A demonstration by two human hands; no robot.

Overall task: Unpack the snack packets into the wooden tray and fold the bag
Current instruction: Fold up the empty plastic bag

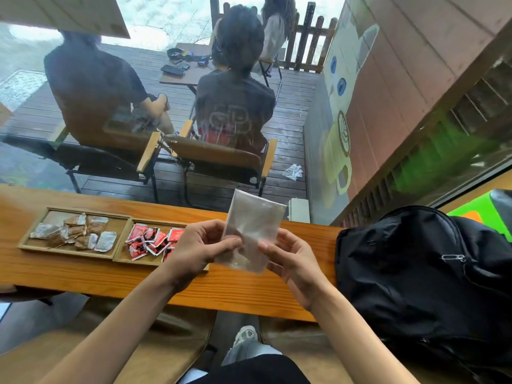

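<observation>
A clear plastic bag is held upright above the wooden counter, flat and see-through. My left hand pinches its lower left edge and my right hand grips its lower right edge. A wooden tray with two compartments lies to the left. Several red snack packets fill its right compartment. Brown and silver packets lie in the left compartment. My left hand hides the tray's right end.
A black backpack stands on the counter right of my hands. A window runs along the counter's far edge; beyond it people sit on chairs on a wooden deck.
</observation>
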